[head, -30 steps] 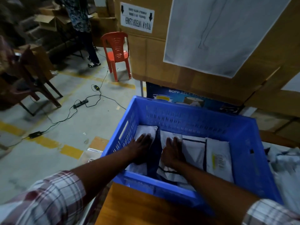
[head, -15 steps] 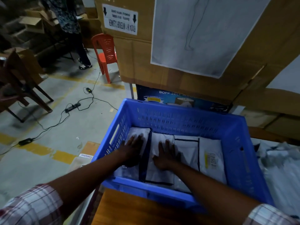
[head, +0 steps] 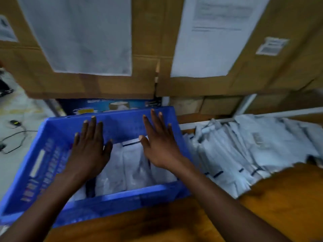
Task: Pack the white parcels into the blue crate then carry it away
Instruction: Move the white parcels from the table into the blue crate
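— Head camera first (the only view): where do the hands sit relative to the parcels?

— Both hover over the blue crate [head: 108,194], palms down, fingers spread, gripping nothing. The left hand [head: 90,151] is above the crate's left half, the right hand [head: 160,145] above its right half, near the far wall.

— And the parcels still to pack?

— A heap of white parcels [head: 253,154] lies on the wooden table [head: 279,206], just beside the crate's right wall. That puts it to the right of both hands, with the right hand nearer. The packs overlap like shingles, their long sides running roughly away from the viewer (blur hides the exact angle).

— What's in the crate?

— Several packed parcels [head: 132,166], side by side across the floor, long axis front to back. Room remains above them.

— So the next move?

— Probably a rightward reach for another batch; the crate looks far from full, so carrying seems some way off.
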